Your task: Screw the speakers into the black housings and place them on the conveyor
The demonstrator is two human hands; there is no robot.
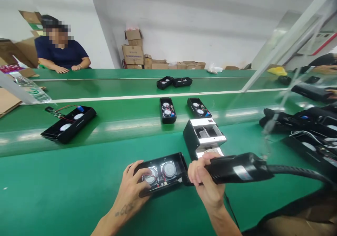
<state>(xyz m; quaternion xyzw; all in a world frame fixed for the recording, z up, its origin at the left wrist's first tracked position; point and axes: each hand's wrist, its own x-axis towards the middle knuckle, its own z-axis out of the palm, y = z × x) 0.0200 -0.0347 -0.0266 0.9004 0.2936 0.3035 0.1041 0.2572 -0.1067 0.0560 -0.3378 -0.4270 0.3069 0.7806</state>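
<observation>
A black speaker housing (163, 169) lies tilted on the green work surface, its inner side up, with two round silver speakers and red and black wires showing. My left hand (134, 183) grips its left end, fingers over the upper edge and one speaker. In my right hand (206, 178) is a black electric screwdriver (239, 168), held nearly level with its cable trailing right. The driver's front end is at the housing's right end; its tip is too small to make out. Just behind my right hand stands a black and silver screw feeder (204, 136).
A housing with a loose circuit board (70, 123) lies at left. Two more housings (167, 110) (199, 107) stand behind the feeder, others farther back. Several dark parts (310, 137) crowd the right. A person (61, 50) sits across the line; a slanted post (279, 43) rises at right.
</observation>
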